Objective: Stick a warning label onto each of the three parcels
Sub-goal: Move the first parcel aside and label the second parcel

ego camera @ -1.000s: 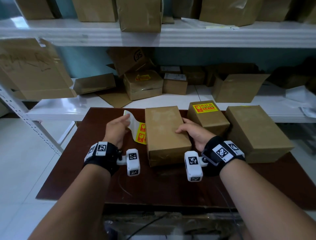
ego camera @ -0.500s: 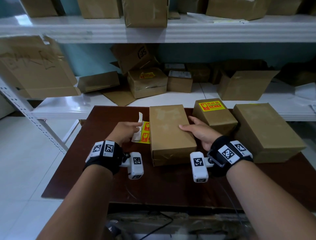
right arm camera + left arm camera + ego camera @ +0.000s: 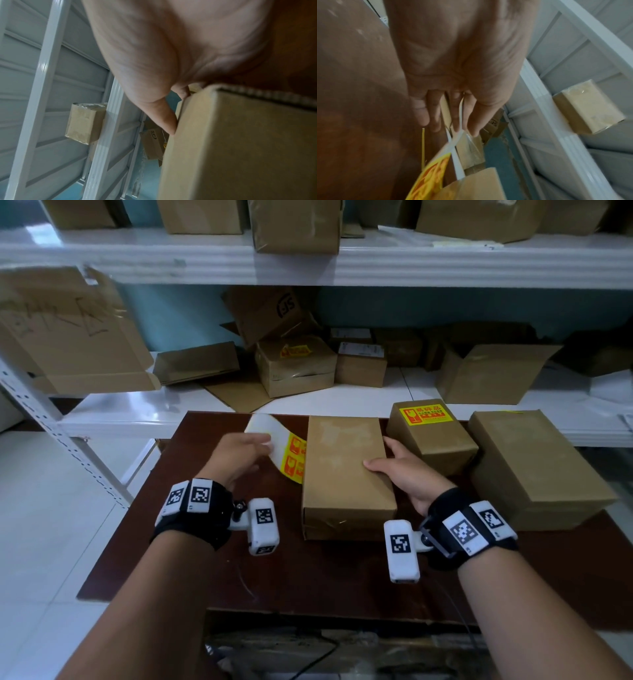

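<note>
Three brown parcels stand on the dark table (image 3: 239, 570). The middle parcel (image 3: 342, 474) has a bare top. Behind it to the right, the small parcel (image 3: 435, 446) carries a yellow warning label (image 3: 422, 416). The large parcel (image 3: 534, 470) is at far right. My left hand (image 3: 263, 445) pinches a white label sheet (image 3: 291, 453) with yellow stickers, just left of the middle parcel. In the left wrist view the label sheet (image 3: 433, 175) runs between the fingers (image 3: 457, 119). My right hand (image 3: 380, 457) grips the middle parcel's right side with the thumb on top; the right wrist view shows the thumb (image 3: 164, 119) against the parcel (image 3: 240, 148).
White metal shelving (image 3: 342, 405) runs behind the table and holds several cardboard boxes (image 3: 298, 368) and an open carton (image 3: 489, 374). A flattened carton (image 3: 68, 333) leans at the left. The upper shelf (image 3: 376, 265) carries more boxes. White floor tiles (image 3: 44, 525) lie to the left.
My left hand has lifted and turned the label sheet, which now arches back over the fingers. My right hand has stayed on the middle parcel.
</note>
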Demonstrator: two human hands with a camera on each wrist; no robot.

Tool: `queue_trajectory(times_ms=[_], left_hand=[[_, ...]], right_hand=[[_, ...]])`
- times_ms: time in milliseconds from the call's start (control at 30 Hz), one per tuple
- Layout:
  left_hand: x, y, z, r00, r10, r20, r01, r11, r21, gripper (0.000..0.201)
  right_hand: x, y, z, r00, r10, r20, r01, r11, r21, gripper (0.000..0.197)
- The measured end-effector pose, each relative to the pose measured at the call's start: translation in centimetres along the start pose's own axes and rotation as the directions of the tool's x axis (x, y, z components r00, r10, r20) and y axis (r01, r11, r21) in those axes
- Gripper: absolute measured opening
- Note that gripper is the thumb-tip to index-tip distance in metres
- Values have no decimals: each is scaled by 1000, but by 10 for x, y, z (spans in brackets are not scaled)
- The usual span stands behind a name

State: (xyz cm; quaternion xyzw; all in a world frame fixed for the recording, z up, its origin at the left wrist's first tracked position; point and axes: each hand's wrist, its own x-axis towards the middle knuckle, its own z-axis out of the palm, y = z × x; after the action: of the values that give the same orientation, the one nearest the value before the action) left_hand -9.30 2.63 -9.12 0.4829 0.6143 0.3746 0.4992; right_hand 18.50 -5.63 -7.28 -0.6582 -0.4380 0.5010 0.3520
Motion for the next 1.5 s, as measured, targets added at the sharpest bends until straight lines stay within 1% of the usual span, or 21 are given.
queue_trajectory(times_ms=[100, 200, 267, 333, 467, 600, 667, 733, 767, 833, 867, 900, 933, 1000, 1067, 1167, 1200, 1267, 1400, 1467, 1500], left_hand=[[-10, 20, -2, 993, 105, -49, -113, 969, -220, 31], [-26, 39, 0, 982, 189, -8, -177, 903, -392, 33], [-36, 50, 7, 971, 238, 32, -198, 871, -450, 33], [-45, 58, 18, 957, 283, 69, -221, 859, -463, 34], [-54, 67, 35, 918, 358, 173, -238, 844, -481, 38], [-54, 69, 40, 903, 381, 198, -198, 778, -597, 42], [-51, 66, 39, 909, 370, 193, -174, 756, -630, 43], [-49, 63, 39, 917, 347, 195, -136, 734, -666, 43], [-47, 62, 39, 922, 332, 198, -116, 727, -677, 43], [-45, 60, 40, 934, 296, 199, -91, 738, -669, 43], [-43, 59, 40, 941, 276, 196, -88, 758, -646, 43], [-41, 57, 40, 947, 257, 190, -91, 787, -610, 43], [-40, 56, 40, 953, 240, 187, -95, 819, -565, 43], [-38, 53, 40, 963, 198, 186, -83, 867, -492, 41], [-36, 52, 40, 972, 156, 174, -62, 891, -450, 36], [-33, 50, 40, 981, 119, 152, -53, 924, -379, 28], [-32, 49, 40, 983, 113, 148, -54, 934, -352, 30], [-31, 46, 41, 984, 115, 137, -71, 955, -289, 38], [-33, 41, 43, 981, 144, 127, -121, 977, -175, 44], [-33, 40, 43, 980, 150, 129, -130, 980, -149, 44], [-33, 40, 42, 979, 154, 132, -135, 981, -138, 44]], right_hand=[[1, 0, -3, 1000, -6, -4, 6, 1000, -26, 71], [1, -3, -5, 1000, -4, 3, 4, 999, -51, 77], [1, -8, -6, 1000, -23, -5, 23, 998, -61, 79], [2, -14, -7, 997, -66, -33, 65, 997, -39, 76], [6, -21, -3, 988, -131, -84, 141, 980, 137, 63], [9, -25, 4, 985, -144, -91, 160, 964, 214, 100], [10, -28, 7, 980, -169, -105, 187, 964, 188, 105], [11, -29, 9, 981, -176, -86, 187, 970, 158, 121], [11, -30, 9, 983, -169, -69, 177, 974, 140, 125], [7, -31, 10, 986, -163, -33, 165, 983, 77, 107], [7, -30, 11, 987, -157, -18, 158, 987, 30, 98], [8, -28, 11, 989, -150, -9, 150, 989, -20, 94], [8, -26, 12, 990, -138, -2, 138, 989, -46, 93], [11, -23, 14, 994, -104, 23, 104, 995, 1, 91], [9, -22, 13, 996, -74, 53, 72, 997, 37, 88], [9, -20, 8, 994, -44, 96, 45, 999, -6, 88], [10, -19, 7, 994, -41, 99, 43, 999, -16, 88], [11, -18, 5, 996, -36, 76, 37, 999, -16, 83], [11, -21, 4, 998, -64, 7, 63, 997, 54, 61], [14, -22, 3, 998, -50, -39, 54, 990, 126, 61], [15, -21, 2, 997, -33, -63, 43, 986, 160, 64]])
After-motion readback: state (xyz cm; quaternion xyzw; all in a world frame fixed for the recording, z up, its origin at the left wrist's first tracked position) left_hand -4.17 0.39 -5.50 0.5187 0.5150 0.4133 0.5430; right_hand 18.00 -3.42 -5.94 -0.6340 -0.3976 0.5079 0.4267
